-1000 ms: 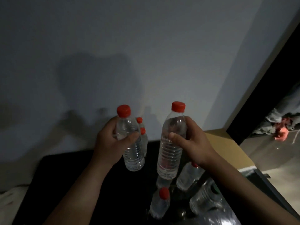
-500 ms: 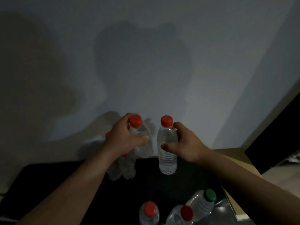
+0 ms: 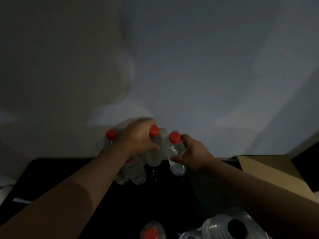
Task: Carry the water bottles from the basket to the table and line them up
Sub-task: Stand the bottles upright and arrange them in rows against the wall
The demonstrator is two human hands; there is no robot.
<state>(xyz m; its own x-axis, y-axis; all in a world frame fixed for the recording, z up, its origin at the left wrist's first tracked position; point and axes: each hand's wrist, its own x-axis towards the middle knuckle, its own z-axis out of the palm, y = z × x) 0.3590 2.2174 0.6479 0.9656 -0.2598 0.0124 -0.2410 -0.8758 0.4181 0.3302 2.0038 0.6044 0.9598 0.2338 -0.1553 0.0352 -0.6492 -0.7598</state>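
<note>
My left hand (image 3: pixel 138 140) grips a clear red-capped water bottle (image 3: pixel 154 156) near its neck, its base down at the back of the black table (image 3: pixel 60 173). My right hand (image 3: pixel 193 155) holds a second red-capped bottle (image 3: pixel 176 167) just to the right, upright and close to the first. Behind my left forearm stand more red-capped bottles (image 3: pixel 111 135), partly hidden (image 3: pixel 134 173). At the bottom edge, bottles still lie together: one with a red cap (image 3: pixel 151 232) and one with a dark cap (image 3: pixel 236 227); the basket itself is too dark to make out.
A grey wall (image 3: pixel 172 66) rises right behind the table's back edge. A tan cardboard box (image 3: pixel 269 171) stands at the right, beside the table. Something pale shows at the lower left edge (image 3: pixel 4 192).
Both hands have moved forward and down with their bottles, towards the wall, and closer together. The bottles now sit low at the table's back beside the standing ones.
</note>
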